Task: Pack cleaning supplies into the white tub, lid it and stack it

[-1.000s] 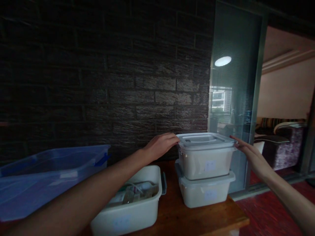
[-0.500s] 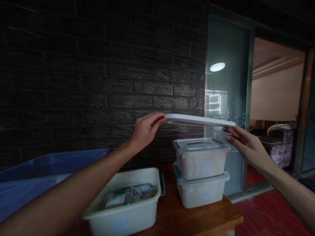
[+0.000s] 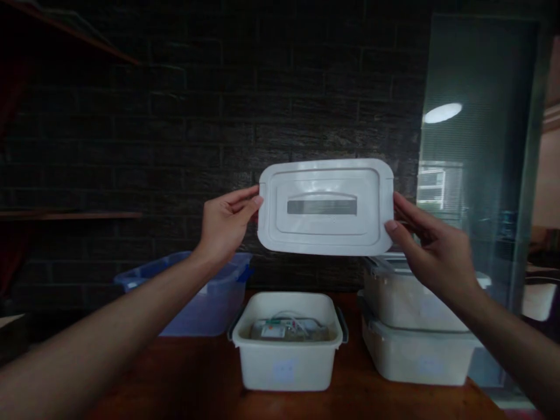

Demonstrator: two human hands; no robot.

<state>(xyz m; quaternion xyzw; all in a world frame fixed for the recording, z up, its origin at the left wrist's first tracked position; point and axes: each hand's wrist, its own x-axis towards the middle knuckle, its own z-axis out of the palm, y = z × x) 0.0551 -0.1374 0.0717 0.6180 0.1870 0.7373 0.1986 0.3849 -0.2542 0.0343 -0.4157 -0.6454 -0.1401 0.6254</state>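
A white plastic box lid (image 3: 326, 230) with a grey strip across its middle is held up by its two short ends, its broad face turned towards me. My left hand (image 3: 227, 221) pinches the left end between thumb and fingers. At the other end, my right hand (image 3: 431, 242) grips the edge, thumb on the near face. Below the lid stands an uncovered white storage box (image 3: 286, 367) with dark side latches. Inside it lie a labelled clear package (image 3: 273, 331) and a white cable, partly hidden by the rim.
Two lidded storage boxes (image 3: 424, 356) are stacked on the right of the wooden table (image 3: 192, 379). A blue translucent tub (image 3: 201, 309) stands at left, partly behind my left forearm. Behind is a dark brick wall (image 3: 196, 134), with a glass door panel (image 3: 476, 76) to the right.
The lid has tipped from nearly level to upright, its face now showing. My view has turned left, bringing the uncovered box to the middle. Both hands keep their hold.
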